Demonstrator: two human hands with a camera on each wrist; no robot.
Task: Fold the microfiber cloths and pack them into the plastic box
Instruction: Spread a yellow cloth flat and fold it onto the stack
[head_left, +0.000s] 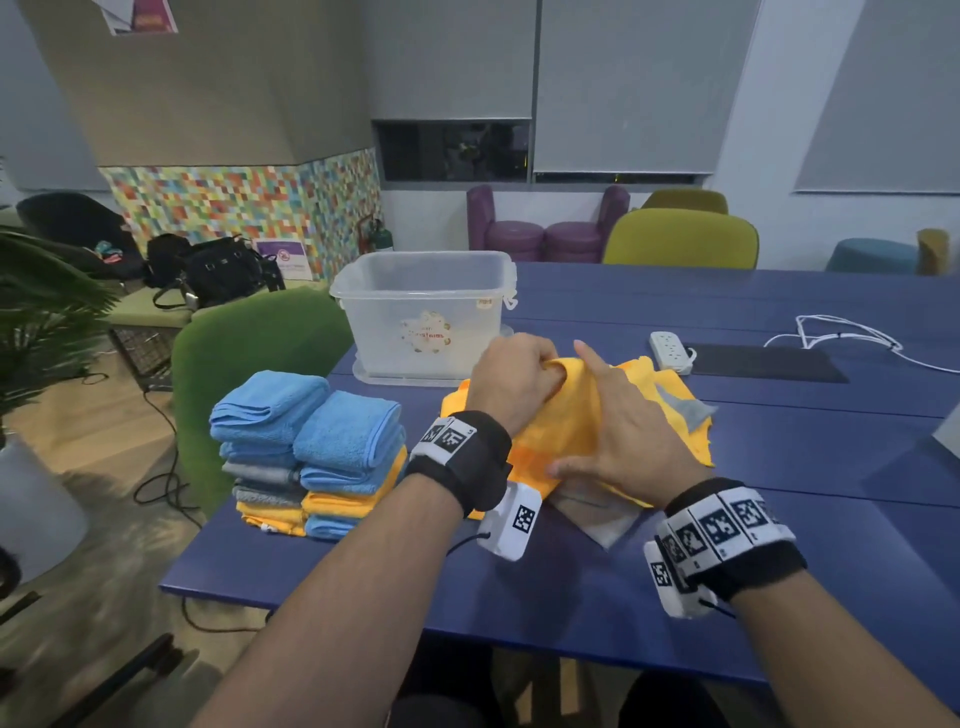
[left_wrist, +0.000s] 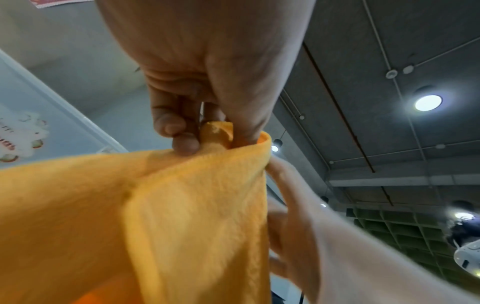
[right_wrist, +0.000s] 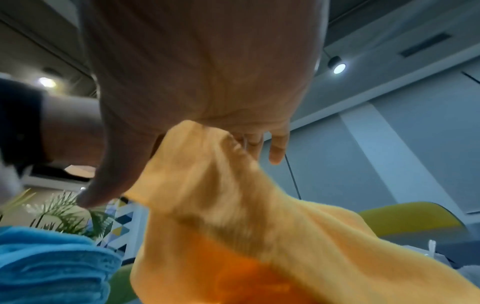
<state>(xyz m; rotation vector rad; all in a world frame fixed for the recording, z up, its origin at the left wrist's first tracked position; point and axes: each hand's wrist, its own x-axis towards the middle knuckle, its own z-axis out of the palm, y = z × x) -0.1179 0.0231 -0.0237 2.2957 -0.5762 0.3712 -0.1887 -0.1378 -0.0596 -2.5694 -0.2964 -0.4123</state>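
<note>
Left hand (head_left: 511, 382) fingers curl round a bunched corner of the orange cloth (head_left: 576, 431), pinching it; right hand (head_left: 626, 431) lies on it, fingers straight and spread. The cloth rests on the blue table (head_left: 571, 587) (grey cloth (head_left: 683, 408) beneath), the clear plastic box (head_left: 423, 312) at eleven o'clock, folded stacks (head_left: 311, 452) at nine.

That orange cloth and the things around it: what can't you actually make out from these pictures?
- Orange cloth: head view, both hands cover its middle, so the fold is hidden.
- Right hand: right wrist view, blurred; cloth hides most fingers.
- Grey cloth: head view, mostly buried under the orange one.
- Plastic box: head view, cloudy walls; the label is too small to read.
- Left hand: left wrist view, top edge cuts it off.
</note>
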